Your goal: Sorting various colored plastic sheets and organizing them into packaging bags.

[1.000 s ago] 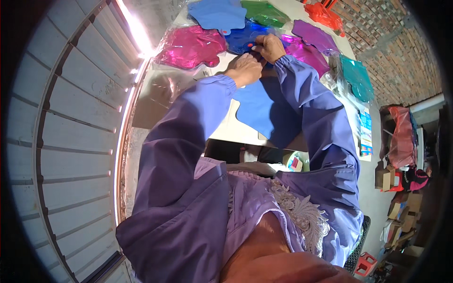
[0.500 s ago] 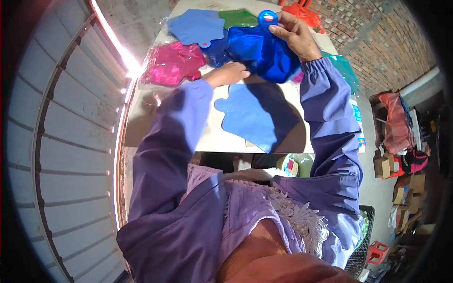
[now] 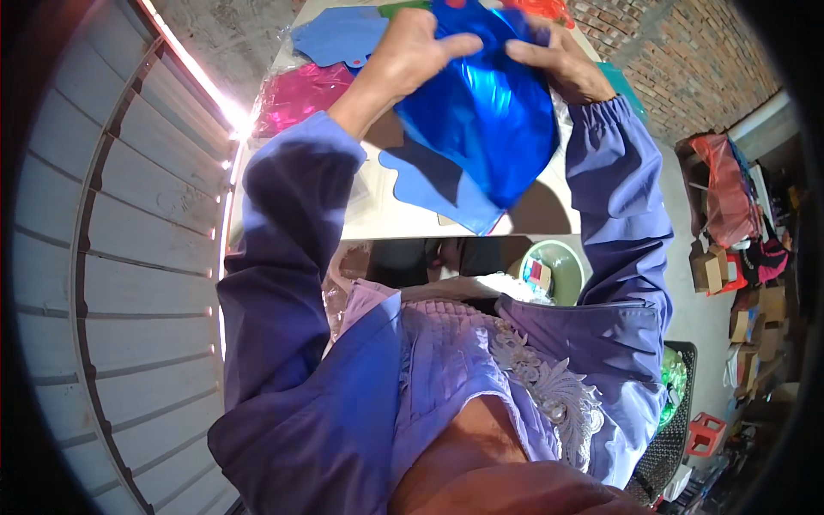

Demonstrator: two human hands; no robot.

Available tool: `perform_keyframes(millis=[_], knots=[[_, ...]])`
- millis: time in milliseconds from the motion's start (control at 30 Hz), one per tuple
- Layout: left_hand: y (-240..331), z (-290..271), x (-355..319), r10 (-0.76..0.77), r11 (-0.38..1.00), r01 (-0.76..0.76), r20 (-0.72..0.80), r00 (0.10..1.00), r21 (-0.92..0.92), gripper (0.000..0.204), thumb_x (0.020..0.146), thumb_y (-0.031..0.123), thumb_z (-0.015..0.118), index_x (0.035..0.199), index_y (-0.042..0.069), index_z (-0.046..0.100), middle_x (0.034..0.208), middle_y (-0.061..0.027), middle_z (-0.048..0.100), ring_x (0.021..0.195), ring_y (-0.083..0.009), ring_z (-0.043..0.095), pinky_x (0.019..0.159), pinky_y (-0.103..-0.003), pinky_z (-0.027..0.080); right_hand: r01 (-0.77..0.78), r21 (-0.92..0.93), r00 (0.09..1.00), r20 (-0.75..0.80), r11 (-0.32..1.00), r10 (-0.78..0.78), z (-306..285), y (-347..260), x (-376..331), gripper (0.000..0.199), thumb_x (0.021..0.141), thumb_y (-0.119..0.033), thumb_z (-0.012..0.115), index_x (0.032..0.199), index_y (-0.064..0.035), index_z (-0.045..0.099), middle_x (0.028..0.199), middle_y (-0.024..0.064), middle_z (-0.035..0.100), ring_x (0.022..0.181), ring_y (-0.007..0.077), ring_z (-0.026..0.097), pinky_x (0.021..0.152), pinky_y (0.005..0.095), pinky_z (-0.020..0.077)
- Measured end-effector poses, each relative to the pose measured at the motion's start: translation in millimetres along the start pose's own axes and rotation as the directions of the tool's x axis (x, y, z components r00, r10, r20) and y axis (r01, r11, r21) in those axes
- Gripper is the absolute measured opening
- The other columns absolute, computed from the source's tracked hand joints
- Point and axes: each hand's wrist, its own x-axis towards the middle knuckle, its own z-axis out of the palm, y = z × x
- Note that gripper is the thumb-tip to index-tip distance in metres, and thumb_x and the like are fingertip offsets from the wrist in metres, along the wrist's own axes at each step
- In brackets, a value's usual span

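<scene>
A large shiny blue foil sheet [image 3: 493, 112] hangs raised over the table between my hands. My left hand [image 3: 408, 56] grips its upper left edge, thumb stretched across the front and fingers partly hidden and blurred. At its upper right, my right hand [image 3: 562, 64] pinches it between thumb and fingers. Beneath lies a matte light blue sheet [image 3: 446, 193] with a wavy left edge, partly covered and shaded by the foil. Pink foil in clear wrap [image 3: 300, 94] and another light blue sheet [image 3: 330, 39] lie beyond my left forearm.
The pale table [image 3: 378, 221] also carries green foil [image 3: 402, 9], a red plastic bundle [image 3: 545, 9] and a teal piece [image 3: 620, 86]. Below its near edge stands a light green bucket [image 3: 571, 270]. Cardboard boxes [image 3: 709, 270] and a red stool [image 3: 705, 433] are at the right.
My left hand has risen from the table onto the blue foil sheet. The foil has come nearer to me and spread out, covering more of the light blue sheet.
</scene>
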Motion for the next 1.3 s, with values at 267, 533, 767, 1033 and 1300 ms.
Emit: perform_keyframes(millis=[267, 533, 767, 1033, 1300], knots=[[-15, 26, -29, -0.41, 0.881, 0.29, -0.298, 0.862, -0.373, 0.017, 0.085, 0.017, 0.069, 0.081, 0.001, 0.066, 0.073, -0.0012, 0.062, 0.065, -0.0087, 0.055, 0.058, -0.025, 0.043, -0.287, 0.323, 0.931, -0.127, 0.902, 0.342, -34, 76, -77, 0.034, 0.081, -0.013, 0.075, 0.111, -0.0013, 0.064, 0.101, 0.0051, 0.068, 0.097, 0.0166, 0.064, 0.09, 0.0327, 0.05], [-77, 15, -92, -0.572, 0.797, 0.578, 0.087, 0.815, -0.177, 0.023, 0.083, 0.02, 0.072, 0.088, -0.003, 0.068, 0.076, -0.0062, 0.066, 0.074, -0.0109, 0.062, 0.067, -0.022, 0.049, -0.386, -0.049, 0.864, -0.369, 0.921, 0.343, -43, 135, -105, 0.037, 0.077, -0.012, 0.078, 0.109, 0.0014, 0.065, 0.095, 0.0104, 0.07, 0.088, 0.0201, 0.067, 0.079, 0.0335, 0.0544], [-116, 23, -121, -0.739, 0.664, 0.747, 0.118, 0.663, -0.035, 0.02, 0.081, 0.015, 0.071, 0.085, -0.004, 0.067, 0.075, -0.0065, 0.066, 0.069, -0.0106, 0.063, 0.061, -0.021, 0.05, -0.504, -0.566, 0.847, -0.472, 0.652, 0.245, -28, 188, -104, 0.04, 0.072, -0.009, 0.08, 0.106, 0.0032, 0.063, 0.086, 0.0138, 0.069, 0.076, 0.0187, 0.067, 0.068, 0.0302, 0.0525], [-123, 15, -126, -0.771, 0.636, 0.76, 0.102, 0.628, 0.133, 0.022, 0.086, 0.02, 0.068, 0.08, -0.002, 0.067, 0.065, -0.0031, 0.062, 0.053, -0.0055, 0.049, 0.046, -0.021, 0.035, -0.472, -0.663, 0.871, -0.453, 0.581, 0.191, -16, 180, -95, 0.043, 0.07, -0.007, 0.079, 0.109, -0.0007, 0.063, 0.084, 0.0156, 0.07, 0.074, 0.0196, 0.068, 0.067, 0.03, 0.0526], [-119, 9, -128, -0.785, 0.619, 0.771, 0.107, 0.61, 0.148, 0.02, 0.086, 0.018, 0.066, 0.083, -0.002, 0.068, 0.071, -0.0056, 0.066, 0.059, -0.0075, 0.057, 0.051, -0.022, 0.041, -0.454, -0.65, 0.872, -0.464, 0.609, 0.155, -22, 181, -80, 0.043, 0.071, -0.007, 0.078, 0.11, -0.0006, 0.063, 0.083, 0.0153, 0.071, 0.075, 0.0208, 0.069, 0.068, 0.0306, 0.0533]])
